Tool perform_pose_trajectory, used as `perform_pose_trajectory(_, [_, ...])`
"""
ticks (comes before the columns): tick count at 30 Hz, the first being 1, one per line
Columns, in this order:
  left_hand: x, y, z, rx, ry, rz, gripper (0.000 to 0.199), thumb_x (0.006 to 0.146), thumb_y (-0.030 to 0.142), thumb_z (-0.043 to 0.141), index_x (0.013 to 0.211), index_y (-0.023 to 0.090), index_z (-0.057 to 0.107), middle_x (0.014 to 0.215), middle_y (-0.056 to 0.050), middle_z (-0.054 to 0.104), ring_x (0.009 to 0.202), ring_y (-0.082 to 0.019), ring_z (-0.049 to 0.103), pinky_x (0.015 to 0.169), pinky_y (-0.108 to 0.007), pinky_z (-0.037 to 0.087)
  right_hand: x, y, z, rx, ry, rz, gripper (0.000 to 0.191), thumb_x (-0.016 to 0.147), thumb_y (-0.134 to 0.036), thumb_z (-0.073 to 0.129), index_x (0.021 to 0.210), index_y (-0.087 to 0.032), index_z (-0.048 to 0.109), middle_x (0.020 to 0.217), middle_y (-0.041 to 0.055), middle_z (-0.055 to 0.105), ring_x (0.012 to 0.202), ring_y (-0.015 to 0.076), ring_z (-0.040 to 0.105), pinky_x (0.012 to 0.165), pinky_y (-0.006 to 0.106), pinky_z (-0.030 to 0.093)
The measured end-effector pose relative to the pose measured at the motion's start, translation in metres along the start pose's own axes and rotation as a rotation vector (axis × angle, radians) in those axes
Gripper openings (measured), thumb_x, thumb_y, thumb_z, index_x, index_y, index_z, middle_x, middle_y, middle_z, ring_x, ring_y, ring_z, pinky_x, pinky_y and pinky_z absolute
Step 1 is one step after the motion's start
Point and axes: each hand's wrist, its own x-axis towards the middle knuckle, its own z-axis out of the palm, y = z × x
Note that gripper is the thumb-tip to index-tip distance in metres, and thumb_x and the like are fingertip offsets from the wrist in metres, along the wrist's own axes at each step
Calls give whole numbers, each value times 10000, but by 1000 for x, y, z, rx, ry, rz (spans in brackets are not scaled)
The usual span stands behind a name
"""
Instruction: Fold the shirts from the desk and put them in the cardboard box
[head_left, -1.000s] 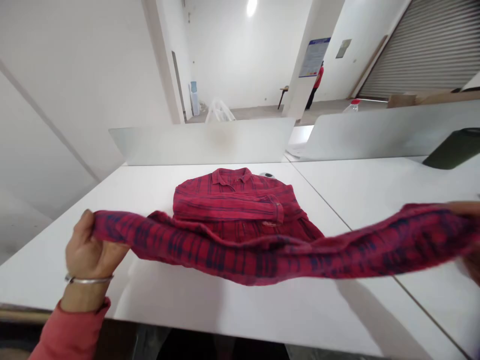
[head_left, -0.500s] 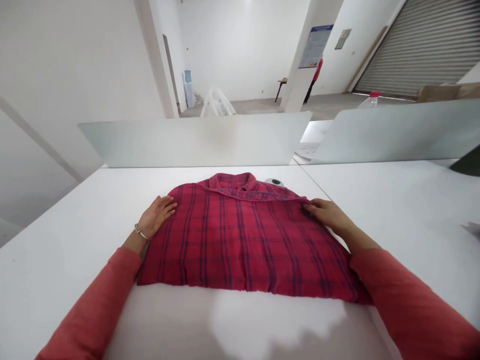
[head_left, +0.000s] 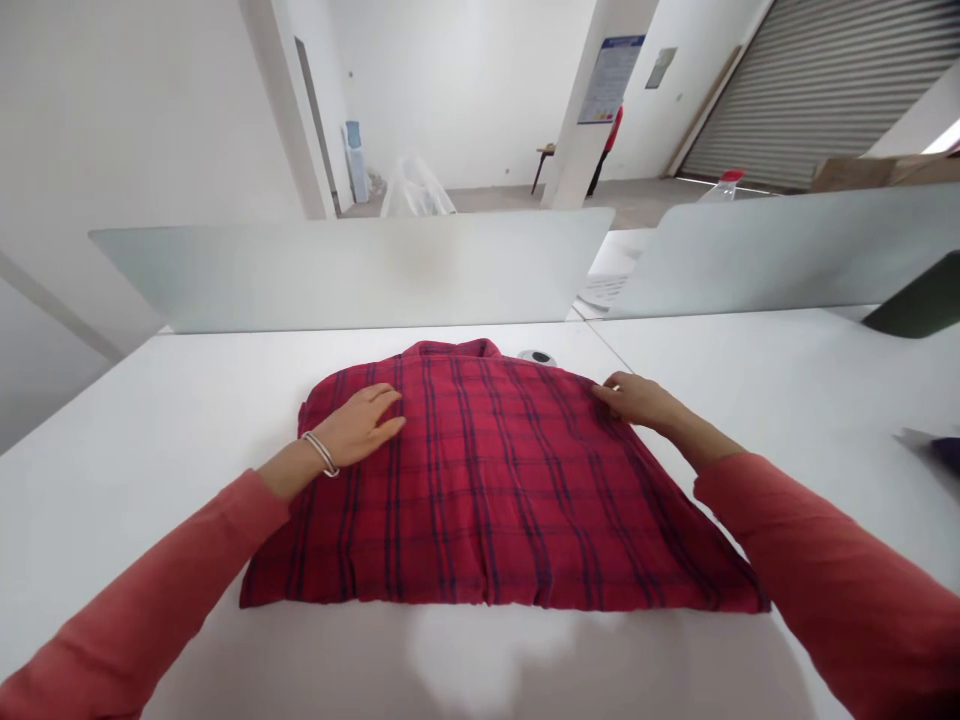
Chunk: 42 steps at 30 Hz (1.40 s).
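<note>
A plaid shirt (head_left: 487, 500) lies on the tabletop (head_left: 172, 430), collar toward the far edge. On it rests the left hand (head_left: 361, 425), loosely open, gripping nothing; slightly farther, the right hand (head_left: 634, 398) pinches the shirt's right edge, fingertips closed.

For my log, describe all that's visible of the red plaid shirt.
The woven-looking red shirt with dark blue plaid lies folded on the white table, its collar partly showing at the far edge, creases toward the wide near edge. The left hand lies over its left part; the right hand touches its far right corner.
</note>
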Motion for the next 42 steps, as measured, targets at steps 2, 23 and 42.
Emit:
perform_pose_trajectory(2, [13, 16, 12, 77, -14, 89, 517, 844, 430, 319, 1246, 115, 404, 1333, -117, 354, 1245, -234, 282, 1042, -391, 243, -5, -11, 4, -123, 186, -82, 360, 841, -384, 414, 1056, -117, 521, 923, 131, 607, 823, 231, 571, 707, 337, 433])
perform_pose_trajectory(23, [14, 55, 34, 290, -111, 83, 523, 860, 453, 314, 1313, 193, 320, 1409, -74, 257, 1279, -319, 182, 985, -541, 232, -26, 11, 16, 246, 193, -288, 555, 863, -403, 355, 1316, -84, 336, 1335, 131, 368, 1179, 203, 409, 979, 297, 330])
perform_pose_trajectory(42, [4, 285, 107, 337, -112, 209, 432, 850, 127, 268, 1258, 16, 358, 1030, -306, 525, 944, -363, 552, 594, -458, 475, -52, 35, 24, 93, 120, -41, 461, 811, -399, 442, 1125, -68, 506, 1053, 151, 582, 935, 231, 558, 724, 288, 411])
